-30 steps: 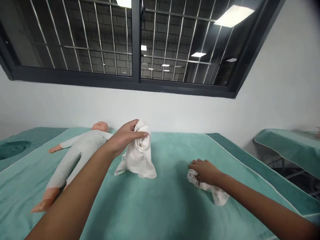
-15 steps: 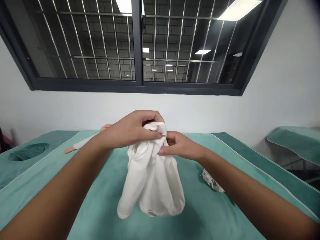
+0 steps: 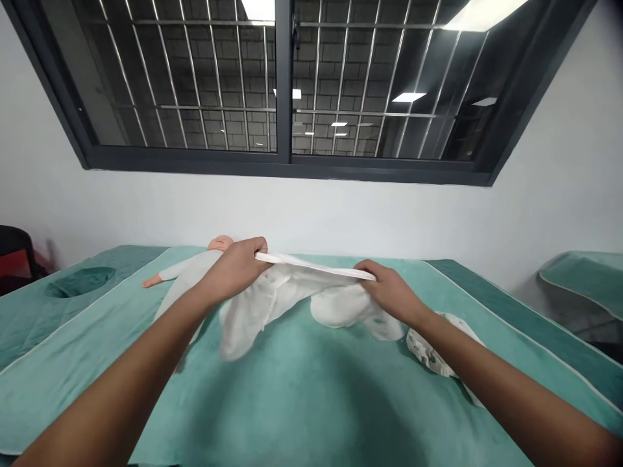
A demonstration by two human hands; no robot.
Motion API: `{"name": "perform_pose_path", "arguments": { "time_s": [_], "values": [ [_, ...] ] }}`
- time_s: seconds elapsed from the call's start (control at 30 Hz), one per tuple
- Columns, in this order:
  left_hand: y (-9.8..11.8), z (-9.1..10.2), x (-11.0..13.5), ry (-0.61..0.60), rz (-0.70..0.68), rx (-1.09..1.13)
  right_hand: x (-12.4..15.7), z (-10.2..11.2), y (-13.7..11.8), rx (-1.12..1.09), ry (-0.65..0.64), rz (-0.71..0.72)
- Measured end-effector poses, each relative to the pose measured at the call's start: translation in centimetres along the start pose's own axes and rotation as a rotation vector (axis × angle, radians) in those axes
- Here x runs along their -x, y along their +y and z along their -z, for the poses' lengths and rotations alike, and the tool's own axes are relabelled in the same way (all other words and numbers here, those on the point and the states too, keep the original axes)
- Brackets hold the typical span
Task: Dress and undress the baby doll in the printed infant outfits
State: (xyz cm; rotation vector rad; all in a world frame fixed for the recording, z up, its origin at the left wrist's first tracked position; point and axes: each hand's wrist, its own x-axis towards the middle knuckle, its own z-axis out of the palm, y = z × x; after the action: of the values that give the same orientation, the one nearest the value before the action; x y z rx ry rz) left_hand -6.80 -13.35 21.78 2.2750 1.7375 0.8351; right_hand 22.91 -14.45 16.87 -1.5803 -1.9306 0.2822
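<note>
Head view, single camera.

Left hand, centre-left of frame: fingers curled, pinching one end of the white baby garment at its top edge. Right hand, centre-right: closed on the other end of the same edge. The edge runs taut and roughly level between the two hands. The rest hangs below in two soft lobes, whose lowest folds seem to brush the teal bed cover — contact not certain.

Surroundings: baby doll in a pale suit lies on its back behind the left hand, head toward the wall. A small patterned cloth lies crumpled on the cover just beside the right forearm, apart from the garment. Barred window fills the top of the frame. A second teal-covered bed sits at the right edge.

Judgement: the step in hand is opening the garment out — held by its edge, not yet laid flat. The next move calls for an even grip at both ends and bare cover below, clear of doll and cloth.
</note>
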Motion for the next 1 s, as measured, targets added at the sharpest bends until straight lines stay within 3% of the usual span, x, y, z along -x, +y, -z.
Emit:
{"name": "perform_pose_path", "arguments": {
  "time_s": [0.13,0.23,0.3,0.4,0.53,0.63,0.7,0.77,0.87,0.93,1.0],
  "values": [
    [-1.8,0.3,0.3,-0.106,0.054,0.049,0.3,1.8,1.4,-0.020,0.059,-0.089],
    [-2.6,-0.1,-0.2,-0.131,0.169,-0.079,-0.3,2.9,2.1,0.064,-0.124,-0.097],
    [-3.1,-1.5,-1.0,-0.171,0.226,-0.160,-1.4,2.4,3.0,0.184,-0.287,-0.080],
    [-4.5,-5.7,-2.8,-0.213,0.231,-0.228,-3.7,-0.5,5.0,0.421,-0.368,-0.100],
    [-6.6,-12.6,-5.5,-0.142,0.261,-0.262,-6.7,-5.9,7.6,0.549,-0.298,-0.165],
    [-6.7,-16.6,-6.3,-0.072,0.261,-0.283,-7.3,-9.2,8.4,0.607,-0.204,-0.154],
    [-6.1,-18.7,-5.8,-0.013,0.211,-0.306,-6.6,-11.2,8.1,0.629,-0.143,-0.103],
    [-5.1,-20.7,-4.6,0.012,0.072,-0.309,-5.3,-13.4,7.5,0.601,-0.113,-0.007],
    [-4.3,-23.7,-2.7,-0.067,-0.161,-0.245,-3.4,-16.9,7.1,0.445,-0.115,0.073],
    [-4.5,-25.4,-2.2,-0.102,-0.175,-0.226,-3.0,-18.7,7.6,0.388,-0.112,0.020],
    [-5.3,-26.5,-2.5,-0.084,-0.105,-0.218,-3.5,-19.7,8.7,0.404,-0.091,-0.047]
  ]
}}
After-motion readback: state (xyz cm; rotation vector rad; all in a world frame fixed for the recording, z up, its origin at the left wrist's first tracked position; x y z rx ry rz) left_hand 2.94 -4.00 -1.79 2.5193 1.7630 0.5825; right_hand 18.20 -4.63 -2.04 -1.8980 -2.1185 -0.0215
